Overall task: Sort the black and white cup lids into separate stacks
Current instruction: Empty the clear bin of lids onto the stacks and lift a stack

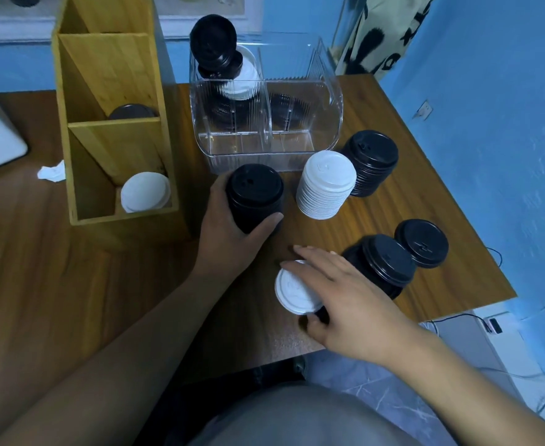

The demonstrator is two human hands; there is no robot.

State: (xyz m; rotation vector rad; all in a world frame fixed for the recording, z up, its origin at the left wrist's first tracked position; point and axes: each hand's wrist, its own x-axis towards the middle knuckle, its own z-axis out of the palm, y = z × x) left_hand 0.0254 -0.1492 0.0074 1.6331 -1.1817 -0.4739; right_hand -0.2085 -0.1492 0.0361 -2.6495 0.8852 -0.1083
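Note:
My left hand (229,233) is wrapped around a tall stack of black lids (254,194) standing on the wooden table. My right hand (345,300) lies over a single white lid (292,291) near the table's front edge, fingers spread on top and thumb at its near rim. A white lid stack (325,185) stands just right of the held stack, with another black stack (369,162) behind it. A tilted black stack (385,265) sits beside my right hand, and a lone black lid (422,243) lies further right.
A bamboo organiser (110,123) at the left holds white lids (145,193) in front and a dark lid behind. A clear plastic bin (264,123) at the back holds mixed black and white lids (222,62). The table's right edge (477,226) is close.

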